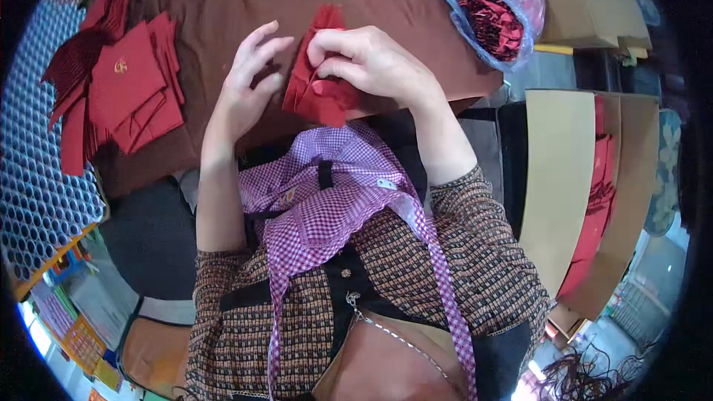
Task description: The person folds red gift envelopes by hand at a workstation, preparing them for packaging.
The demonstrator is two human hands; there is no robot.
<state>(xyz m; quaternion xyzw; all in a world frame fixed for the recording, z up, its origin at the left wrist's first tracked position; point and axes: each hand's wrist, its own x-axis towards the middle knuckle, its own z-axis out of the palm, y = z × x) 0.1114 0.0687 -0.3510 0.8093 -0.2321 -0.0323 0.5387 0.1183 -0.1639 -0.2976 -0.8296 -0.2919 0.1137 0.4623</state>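
Observation:
My right hand (pixel 375 63) is closed, its curled fingers gripping a red folded piece (pixel 327 104) of paper or cloth. The piece stands on edge in loose layers, its lower part slightly blurred, and the fingers cover some of it. To its left is my left hand (pixel 254 78), fingers apart and nothing in them, a small gap from the red piece. Both hands are over the near part of the brown-covered table (pixel 223 0). On the left lies a pile of flat red pieces (pixel 126 78), the top one bearing a gold emblem.
A clear plastic bag (pixel 494 18) of dark red pieces lies at the table's far right. Right of me stands an open cardboard box (pixel 561 178) holding red pieces (pixel 594 208). Another carton (pixel 590 0) is behind it. A blue-white patterned surface (pixel 44 134) borders the left.

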